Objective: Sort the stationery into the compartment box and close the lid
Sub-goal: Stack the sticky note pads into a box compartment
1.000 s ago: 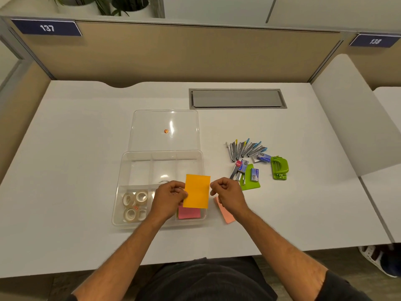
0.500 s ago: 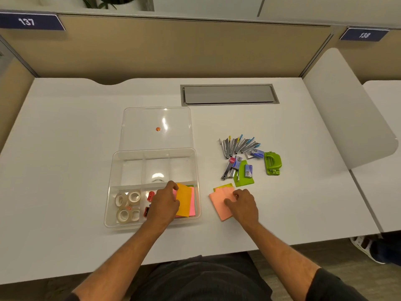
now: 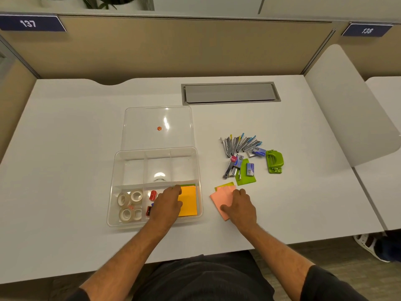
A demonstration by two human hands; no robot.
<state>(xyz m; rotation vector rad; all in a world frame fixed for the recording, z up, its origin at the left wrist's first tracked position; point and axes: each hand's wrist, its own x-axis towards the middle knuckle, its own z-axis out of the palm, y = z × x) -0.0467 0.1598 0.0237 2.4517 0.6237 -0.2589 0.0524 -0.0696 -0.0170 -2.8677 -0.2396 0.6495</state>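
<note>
The left hand (image 3: 168, 203) lies flat beside the orange pad (image 3: 188, 200). The right hand (image 3: 239, 205) presses spread fingers on the pink pad (image 3: 221, 198). Light and floppy, it is likely best pinched at its edge.

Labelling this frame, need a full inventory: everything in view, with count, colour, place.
compartment box: 1, clear, desk centre-left
lid: 1, clear, open, behind box
tape rolls: 4, whitish, near-left compartment
small red items: count unclear, near-middle compartment
orange notes: 1 stack, near-right compartment
pink notes: 1 stack, over yellow sheets, right of box
staplers: several, grey, right
staple boxes: about 3, blue
hole punch: 1, green
desk: 1, white
left hand: on orange notes
right hand: on pink notes
</note>
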